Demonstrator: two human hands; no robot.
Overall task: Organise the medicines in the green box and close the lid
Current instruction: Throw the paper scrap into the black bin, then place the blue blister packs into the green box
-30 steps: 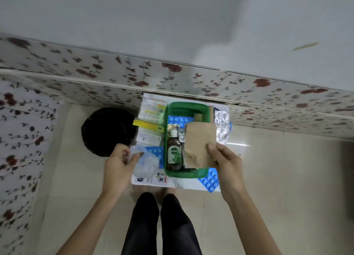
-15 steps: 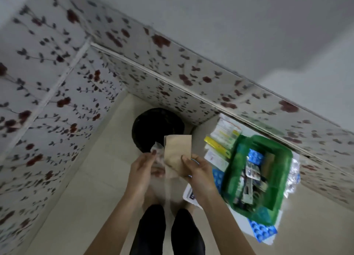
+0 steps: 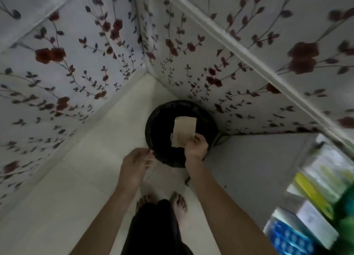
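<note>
My right hand (image 3: 196, 146) pinches a brown paper packet (image 3: 183, 132) together with a bit of clear plastic, holding them over the open black bin (image 3: 207, 124) in the corner. My left hand (image 3: 137, 162) hangs beside the bin's near rim with fingers loosely apart and nothing in it. A blurred edge of the green box (image 3: 346, 212) shows at the far right. Beside it lie a yellow medicine box (image 3: 312, 194), a white box (image 3: 316, 224) and a blue blister strip (image 3: 289, 237).
Floral-papered walls (image 3: 76, 67) meet in a corner right behind the bin. The floor is pale tile (image 3: 57, 197). My bare feet (image 3: 178, 203) and dark trousers are at the bottom centre. The medicines lie on a white sheet at the right edge.
The view has swung left from the green box to the bin. My right hand carried the brown packet and plastic over the bin. My left hand let go and dropped away.
</note>
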